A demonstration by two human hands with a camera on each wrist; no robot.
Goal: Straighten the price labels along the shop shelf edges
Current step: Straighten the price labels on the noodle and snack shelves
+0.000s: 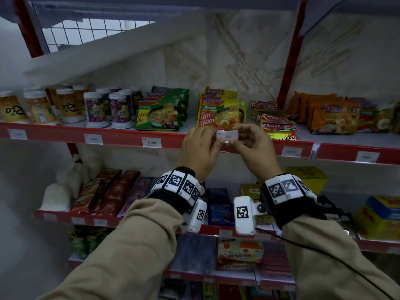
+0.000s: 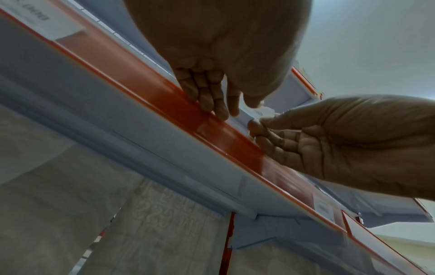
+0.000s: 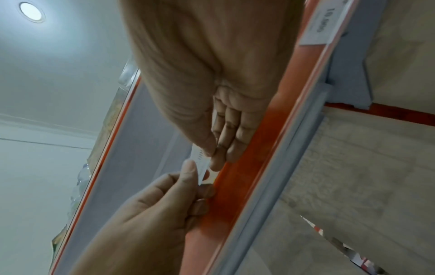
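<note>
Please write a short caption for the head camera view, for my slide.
Both hands, left hand and right hand, pinch a price label at the red shelf edge.

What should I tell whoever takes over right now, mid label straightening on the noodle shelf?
Left hand: pinches the left end of the loose price label.
Right hand: pinches its right end.
The label is out of the red shelf edge strip, held above it in front of the Kari Ayam noodles.
Done: the 5.000 label and others on this strip look seated.
Left: slide the held label back in level; lower shelf labels are too blurred to judge.
</note>
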